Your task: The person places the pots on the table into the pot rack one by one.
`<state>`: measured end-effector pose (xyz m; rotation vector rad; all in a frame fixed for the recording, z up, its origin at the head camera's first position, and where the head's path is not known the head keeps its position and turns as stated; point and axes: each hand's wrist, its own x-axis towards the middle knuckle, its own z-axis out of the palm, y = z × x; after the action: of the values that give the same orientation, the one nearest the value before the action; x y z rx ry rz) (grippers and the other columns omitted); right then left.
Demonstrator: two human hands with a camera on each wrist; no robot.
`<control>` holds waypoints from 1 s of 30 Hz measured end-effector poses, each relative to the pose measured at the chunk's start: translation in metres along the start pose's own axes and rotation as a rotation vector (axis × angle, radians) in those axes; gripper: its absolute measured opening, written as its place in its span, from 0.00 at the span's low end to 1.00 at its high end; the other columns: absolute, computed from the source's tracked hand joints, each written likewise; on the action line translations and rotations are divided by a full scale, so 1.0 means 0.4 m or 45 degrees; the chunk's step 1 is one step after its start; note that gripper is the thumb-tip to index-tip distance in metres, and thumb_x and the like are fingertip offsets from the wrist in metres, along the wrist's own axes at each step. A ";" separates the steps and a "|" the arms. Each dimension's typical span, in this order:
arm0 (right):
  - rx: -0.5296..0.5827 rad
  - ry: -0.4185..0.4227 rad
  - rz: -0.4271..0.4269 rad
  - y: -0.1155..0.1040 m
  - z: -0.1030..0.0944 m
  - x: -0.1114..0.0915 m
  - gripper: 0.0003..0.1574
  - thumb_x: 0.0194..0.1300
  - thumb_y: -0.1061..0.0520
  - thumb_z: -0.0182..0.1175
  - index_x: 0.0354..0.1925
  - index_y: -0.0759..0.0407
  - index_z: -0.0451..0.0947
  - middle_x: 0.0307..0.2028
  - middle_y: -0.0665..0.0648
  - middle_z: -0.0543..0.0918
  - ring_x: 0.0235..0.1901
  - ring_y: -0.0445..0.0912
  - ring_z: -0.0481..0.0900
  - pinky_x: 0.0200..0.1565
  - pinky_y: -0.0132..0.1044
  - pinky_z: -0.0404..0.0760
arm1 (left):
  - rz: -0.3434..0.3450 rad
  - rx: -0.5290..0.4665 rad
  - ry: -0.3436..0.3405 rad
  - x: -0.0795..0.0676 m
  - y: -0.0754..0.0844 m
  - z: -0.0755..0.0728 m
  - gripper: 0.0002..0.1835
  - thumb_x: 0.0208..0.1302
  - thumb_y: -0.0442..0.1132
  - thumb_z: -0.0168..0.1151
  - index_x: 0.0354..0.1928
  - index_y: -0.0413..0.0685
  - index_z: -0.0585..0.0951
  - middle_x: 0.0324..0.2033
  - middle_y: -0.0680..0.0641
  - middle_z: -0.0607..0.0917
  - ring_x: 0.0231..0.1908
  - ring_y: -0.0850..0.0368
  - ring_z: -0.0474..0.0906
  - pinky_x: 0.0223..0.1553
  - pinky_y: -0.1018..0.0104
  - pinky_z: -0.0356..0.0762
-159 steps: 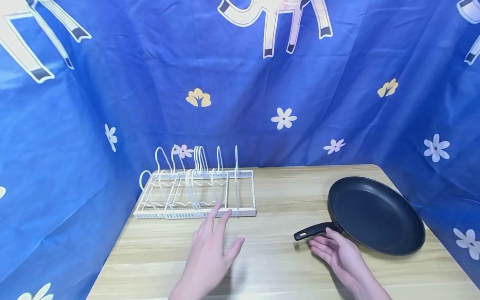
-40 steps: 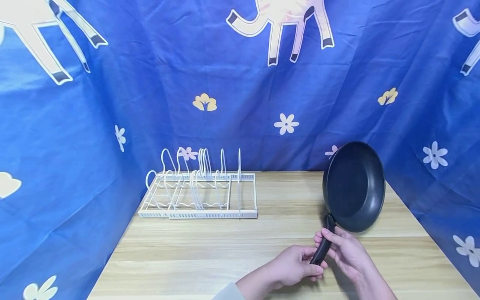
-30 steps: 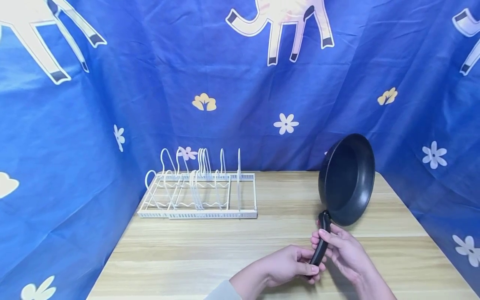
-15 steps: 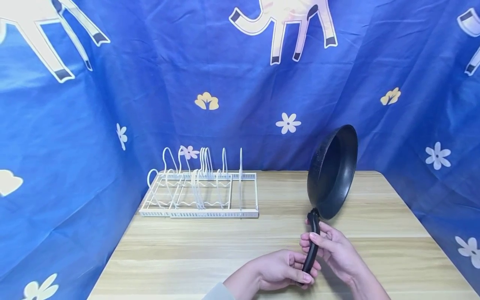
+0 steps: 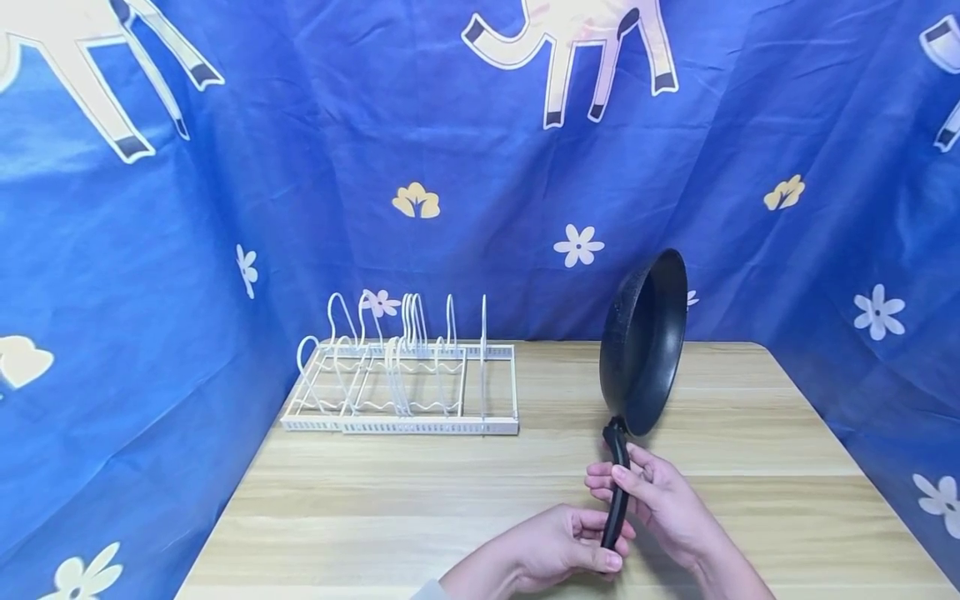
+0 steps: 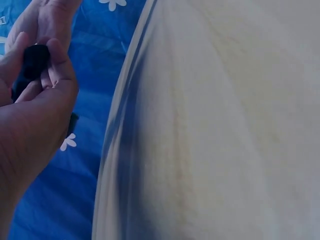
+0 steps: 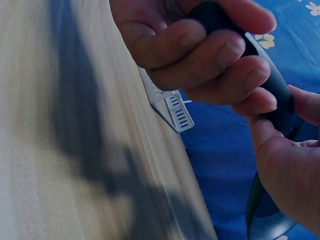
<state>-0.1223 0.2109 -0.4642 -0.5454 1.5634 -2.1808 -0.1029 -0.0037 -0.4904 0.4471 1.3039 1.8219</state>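
A black frying pan (image 5: 647, 342) is raised on its edge above the right part of the table, its cooking side turned to the right. Both hands grip its black handle. My left hand (image 5: 558, 546) holds the handle's end, fingers and thumb curled round it; the left wrist view shows the handle's tip (image 6: 36, 61) between them. Nearer the pan, my right hand (image 5: 667, 504) pinches the handle between thumb and fingers. In the right wrist view, the left hand's fingers (image 7: 215, 55) wrap the handle, with the right hand (image 7: 295, 165) beyond.
A white wire pan rack (image 5: 401, 425) with upright loops stands at the table's back left. The wooden table (image 5: 360, 508) is bounded by blue patterned cloth (image 5: 480, 167) at the back and both sides.
At first the pan lay flat, with the right hand at its handle and the left near the rack. Both hands have since gripped the handle, tilted the pan upright and shifted it left.
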 end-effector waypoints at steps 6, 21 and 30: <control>-0.010 0.073 0.018 0.001 0.014 0.008 0.20 0.86 0.64 0.49 0.71 0.57 0.65 0.58 0.51 0.91 0.59 0.42 0.89 0.66 0.34 0.85 | 0.079 0.153 0.098 -0.010 -0.010 -0.002 0.21 0.74 0.27 0.67 0.65 0.24 0.78 0.42 0.56 0.89 0.41 0.70 0.82 0.47 0.79 0.83; -0.153 0.097 0.018 -0.018 0.058 0.044 0.35 0.84 0.63 0.52 0.77 0.82 0.55 0.59 0.49 0.90 0.62 0.44 0.88 0.66 0.33 0.85 | 0.169 0.300 0.295 -0.056 0.013 -0.004 0.20 0.66 0.27 0.74 0.58 0.28 0.83 0.46 0.34 0.92 0.37 0.69 0.85 0.46 0.79 0.81; -0.130 -0.021 -0.086 -0.032 0.093 0.070 0.29 0.82 0.67 0.53 0.75 0.74 0.63 0.59 0.50 0.90 0.60 0.44 0.89 0.66 0.34 0.85 | 0.197 0.396 0.416 -0.114 0.057 0.004 0.17 0.63 0.28 0.78 0.54 0.42 0.89 0.46 0.38 0.93 0.39 0.69 0.90 0.47 0.79 0.84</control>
<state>-0.1276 0.1702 -0.4387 -0.6546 1.6775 -2.1482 -0.0842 -0.0413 -0.4614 0.4370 1.8362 1.8798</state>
